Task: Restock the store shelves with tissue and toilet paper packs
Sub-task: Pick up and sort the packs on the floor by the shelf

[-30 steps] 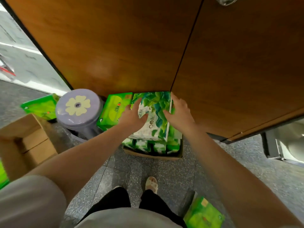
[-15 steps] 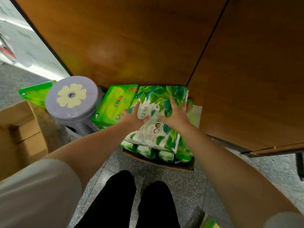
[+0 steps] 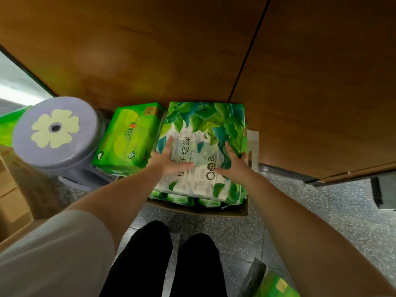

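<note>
Purple stool [image 3: 55, 133] (flower-topped), wooden cabinet doors [image 3: 150, 43], speckled floor [image 3: 321, 211]

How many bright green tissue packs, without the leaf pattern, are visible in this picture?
3. One bright green pack lies beside the purple stool; one shows behind the stool at the left edge; one is at the bottom right. Others may be hidden.
</note>
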